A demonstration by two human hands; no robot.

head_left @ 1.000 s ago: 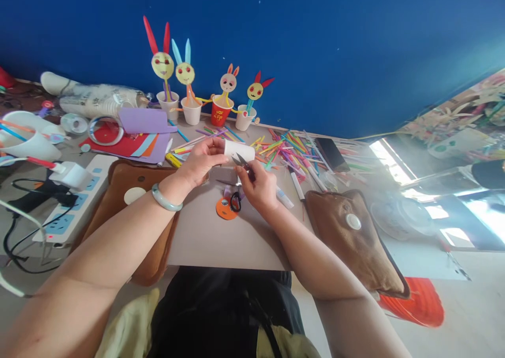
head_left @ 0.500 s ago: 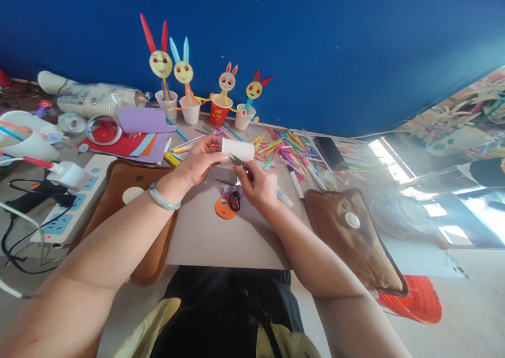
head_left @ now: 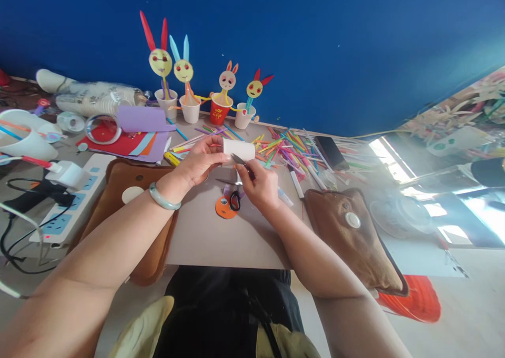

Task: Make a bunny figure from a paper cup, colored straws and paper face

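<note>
A white paper cup (head_left: 241,149) lies on its side in the air above the table, with my left hand (head_left: 203,161) closed around its left end. My right hand (head_left: 258,184) grips a small dark-bladed knife (head_left: 238,160), its tip against or very near the cup's lower side; the handle is mostly hidden in my fingers. Below my hands, scissors with black handles (head_left: 235,201) lie partly over an orange paper disc (head_left: 225,208) that has an eye and a mouth on it.
Several cups with rabbit-faced figures (head_left: 190,110) stand along the blue wall. Colourful straws (head_left: 290,147) are scattered behind my hands, near a phone (head_left: 330,153). Brown hot-water bags (head_left: 351,237) flank the work area; a power strip (head_left: 74,205) with cables lies left.
The cup and both hands have hardly moved; the knife's blade has shifted slightly against the cup's side. The view has tilted very slightly.
</note>
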